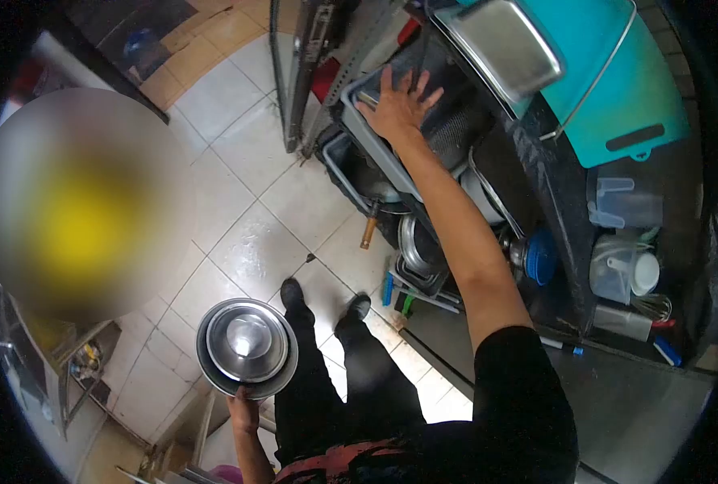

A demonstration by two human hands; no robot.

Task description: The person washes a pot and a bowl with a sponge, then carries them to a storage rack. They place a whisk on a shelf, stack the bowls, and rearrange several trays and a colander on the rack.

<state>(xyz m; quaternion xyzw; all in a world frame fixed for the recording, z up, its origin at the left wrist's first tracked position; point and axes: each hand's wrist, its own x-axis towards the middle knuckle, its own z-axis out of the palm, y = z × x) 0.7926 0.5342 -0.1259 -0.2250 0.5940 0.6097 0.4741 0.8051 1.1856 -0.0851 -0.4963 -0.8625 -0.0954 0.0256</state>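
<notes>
My left hand gripped the nested bowls by the edge nearest it; my right hand splayed over the gray crate. That one-sided hold risked tipping the bowls.

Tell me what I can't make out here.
Head view, left grip: partly hidden beneath the stacked bowls.
Head view, gray bin: partly hidden by the right grip.
Head view, left: whatever lies behind the round blur.
Head view, purple item: cut off at the bottom edge.
</notes>
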